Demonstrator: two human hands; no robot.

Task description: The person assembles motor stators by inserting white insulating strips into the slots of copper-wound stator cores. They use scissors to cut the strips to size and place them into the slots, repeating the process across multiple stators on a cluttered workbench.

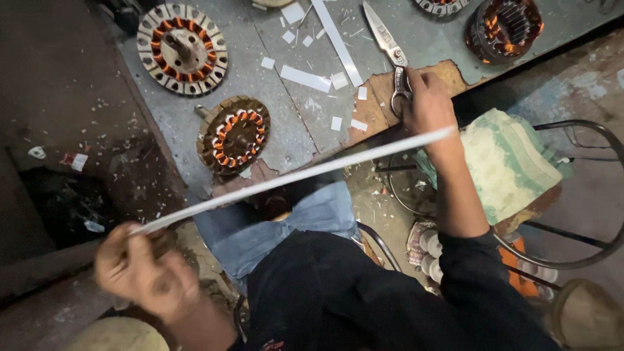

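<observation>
Head view: long white strip [292, 177] stretched across the lap, uncut, left hand [146, 270] (blurred) pinching its near end in closed fingers. Right hand [426, 104] at the counter [286, 130] edge, fingers through the scissors [389, 49] handles, strip's far end just beside the wrist. Small cut white pieces [305, 78] already lie on the counter; more cutting looks left. Wound copper coil discs [183, 49] sit nearby. No packages or labels readable.
</observation>
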